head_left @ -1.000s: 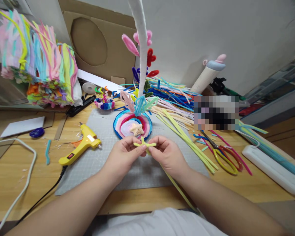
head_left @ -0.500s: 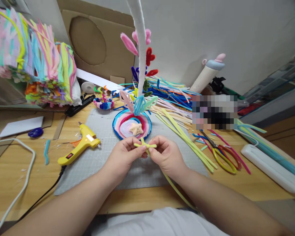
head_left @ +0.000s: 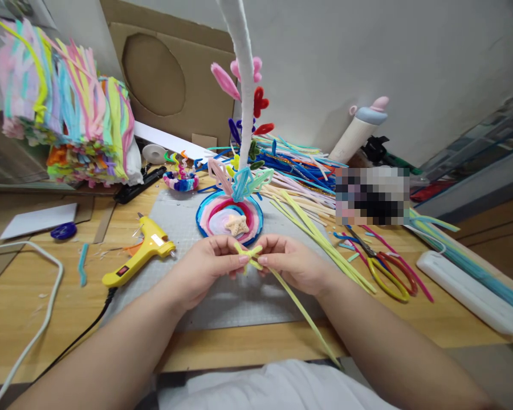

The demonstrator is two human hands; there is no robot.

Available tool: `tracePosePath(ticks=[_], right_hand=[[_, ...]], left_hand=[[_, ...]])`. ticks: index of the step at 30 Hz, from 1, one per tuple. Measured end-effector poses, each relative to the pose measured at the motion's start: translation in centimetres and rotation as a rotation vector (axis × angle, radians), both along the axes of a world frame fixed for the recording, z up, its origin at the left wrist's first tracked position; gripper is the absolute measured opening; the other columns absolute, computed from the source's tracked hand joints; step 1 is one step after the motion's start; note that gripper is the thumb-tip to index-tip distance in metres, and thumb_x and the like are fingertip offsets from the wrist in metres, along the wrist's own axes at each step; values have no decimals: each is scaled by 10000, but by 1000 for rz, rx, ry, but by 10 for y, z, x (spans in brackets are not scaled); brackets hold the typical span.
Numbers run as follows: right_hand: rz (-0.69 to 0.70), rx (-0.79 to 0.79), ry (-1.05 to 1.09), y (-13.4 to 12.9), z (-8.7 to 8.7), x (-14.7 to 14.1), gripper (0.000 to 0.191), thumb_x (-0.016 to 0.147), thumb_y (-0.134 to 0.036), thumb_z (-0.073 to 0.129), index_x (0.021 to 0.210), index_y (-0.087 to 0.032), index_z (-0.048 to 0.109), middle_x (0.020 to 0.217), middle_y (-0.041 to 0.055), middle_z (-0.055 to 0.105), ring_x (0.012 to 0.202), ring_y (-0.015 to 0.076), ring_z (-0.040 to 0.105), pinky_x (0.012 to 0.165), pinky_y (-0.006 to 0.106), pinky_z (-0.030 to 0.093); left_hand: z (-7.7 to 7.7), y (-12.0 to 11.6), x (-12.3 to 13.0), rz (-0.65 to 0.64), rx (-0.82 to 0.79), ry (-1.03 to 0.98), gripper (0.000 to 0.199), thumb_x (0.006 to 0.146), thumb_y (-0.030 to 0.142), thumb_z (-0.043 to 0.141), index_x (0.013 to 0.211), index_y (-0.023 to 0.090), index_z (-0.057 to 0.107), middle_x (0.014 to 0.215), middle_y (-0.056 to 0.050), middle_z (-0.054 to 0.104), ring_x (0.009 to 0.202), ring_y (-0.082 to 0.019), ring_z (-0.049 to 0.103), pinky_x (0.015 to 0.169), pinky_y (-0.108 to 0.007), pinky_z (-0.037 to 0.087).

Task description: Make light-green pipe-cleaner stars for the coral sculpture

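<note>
Yellow fuzzy-stem star (head_left: 251,254): up between both hands, above the grey mat (head_left: 239,310), points sticking out
Left hand (head_left: 214,262): thumb and fingers pinched on one side
Right hand (head_left: 294,263): pinched on the other side
Bending: my guess at the step, shaping those stubby points
Crossed middle: probably needed a steady pinch for the next tweak
Trailing yellow strand (head_left: 300,308): ran toward the table edge, couldn't tell if joined
Beige starfish (head_left: 236,226): sat on the striped disc (head_left: 203,223), just beyond

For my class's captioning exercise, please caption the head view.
Left hand and right hand pinch a yellow fuzzy shape over a grey mat.
</note>
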State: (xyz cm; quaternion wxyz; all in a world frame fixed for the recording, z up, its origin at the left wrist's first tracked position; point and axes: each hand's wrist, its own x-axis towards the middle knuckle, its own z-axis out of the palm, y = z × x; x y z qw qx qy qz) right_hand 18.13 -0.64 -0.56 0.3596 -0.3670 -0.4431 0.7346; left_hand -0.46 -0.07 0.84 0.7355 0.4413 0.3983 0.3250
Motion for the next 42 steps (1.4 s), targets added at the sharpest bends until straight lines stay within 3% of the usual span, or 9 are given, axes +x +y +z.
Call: tracePosePath(ticks=[7, 14, 18, 23, 27, 31, 34, 37, 42], right_hand=[[75, -151, 148, 0, 0, -1, 221, 666, -233, 761, 792, -151, 599, 627, -31, 622, 465, 59, 507, 507, 211, 421], [-167, 70, 181, -9, -10, -17, 226, 661, -266, 782, 775, -184, 604, 679, -26, 677, 484, 65, 537, 498, 207, 417], [-256, 112, 144, -10, -13, -19, 214, 676, -299, 772, 738, -177, 607, 616, -33, 644, 447, 58, 479, 457, 204, 360], [-320, 113, 54, -7, -18, -17, 238, 664, -320, 775, 696, -165, 596, 530, -58, 546, 430, 52, 404, 443, 211, 309], [-306, 112, 22, -7, -19, -18, 269, 675, -356, 759, 698, -169, 566, 512, -71, 502, 428, 55, 392, 449, 217, 316], [-285, 108, -59, -7, -18, -20, 271, 707, -355, 724, 720, -182, 515, 529, -82, 473, 417, 53, 375, 425, 203, 281], [-294, 244, -240, -10, -17, -19, 191, 751, -311, 671, 748, -189, 523, 614, -49, 530, 487, 78, 443, 461, 211, 332], [-277, 547, -531, -14, -16, -18, 39, 797, -226, 599, 804, -196, 575, 765, 9, 601, 680, 136, 550, 604, 253, 418], [-133, 927, -825, -18, -5, -8, 110, 838, -142, 514, 880, -201, 597, 821, 43, 606, 761, 166, 557, 659, 276, 415]], left_hand=[[0, 3, -4, -96, -236, -205, 95, 694, 175, 733, 718, 110, 669, 627, -19, 643, 534, -56, 568, 543, -136, 466], [-1, 0, 1, 24, -265, -276, 157, 639, 153, 777, 723, 115, 648, 662, -29, 680, 597, -87, 640, 608, -145, 527], [-3, -4, 8, 120, -114, -251, 204, 636, 195, 788, 709, 142, 605, 667, -15, 683, 604, -105, 635, 622, -204, 530], [-3, -5, 13, 227, 140, -58, 215, 610, 224, 800, 742, 146, 649, 709, 5, 668, 641, -107, 612, 647, -218, 488], [-4, -3, 13, 204, 168, 17, 218, 608, 265, 793, 736, 142, 666, 684, 1, 668, 626, -119, 605, 650, -237, 476], [-10, -2, 12, 279, 194, 62, 238, 614, 275, 784, 756, 147, 644, 684, 11, 650, 613, -110, 587, 612, -221, 456], [-11, -3, 13, 342, 245, 126, 220, 624, 259, 771, 762, 148, 640, 691, 5, 656, 620, -117, 593, 611, -221, 455], [-9, -4, 13, 379, 286, 189, 193, 623, 252, 762, 741, 152, 648, 688, -2, 660, 617, -134, 603, 613, -237, 464], [-7, -5, 12, 349, 339, 300, 128, 639, 235, 735, 720, 163, 667, 658, -3, 664, 610, -147, 602, 582, -232, 447]])
